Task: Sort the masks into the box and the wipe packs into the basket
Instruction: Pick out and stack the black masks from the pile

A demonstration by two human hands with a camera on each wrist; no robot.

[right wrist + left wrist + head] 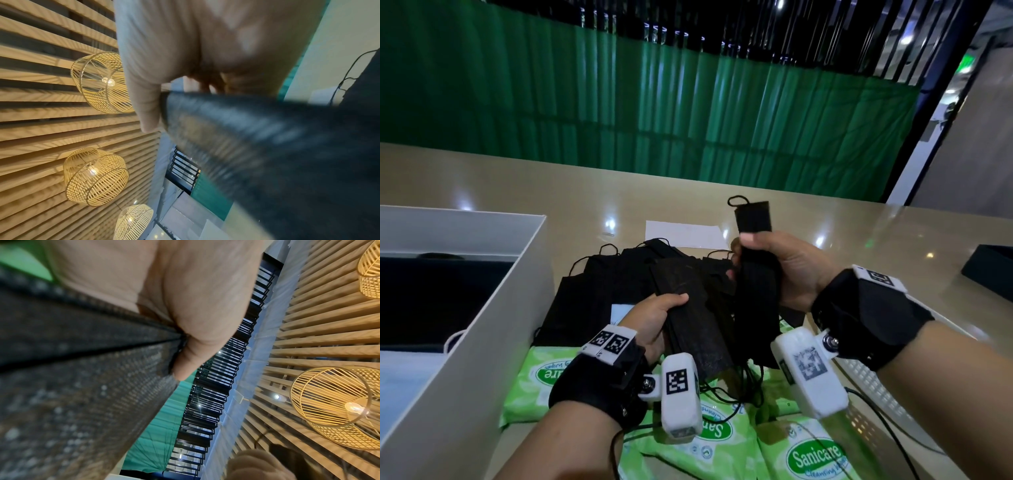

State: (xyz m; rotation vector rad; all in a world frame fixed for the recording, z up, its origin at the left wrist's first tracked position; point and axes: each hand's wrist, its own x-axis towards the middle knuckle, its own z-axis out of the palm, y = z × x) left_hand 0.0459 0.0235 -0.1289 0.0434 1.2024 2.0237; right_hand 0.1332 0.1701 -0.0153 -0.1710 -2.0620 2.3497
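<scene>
black masks (pixel 755 274) being held, one bunch clamped by fingers of each hand: left hand (pixel 654 322), right hand (pixel 787 270). soft, light, floppy; best gripped mid-stack.

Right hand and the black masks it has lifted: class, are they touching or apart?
Touching. In the head view the right hand grips a bunch of black masks, thumb pressed on the front; the right wrist view shows the thumb against the fabric.

Green curtain (pixel 619 102) behind beige table (pixel 585 192); woven lamps (pixel 96 177), seemingly ceiling-hung.
</scene>
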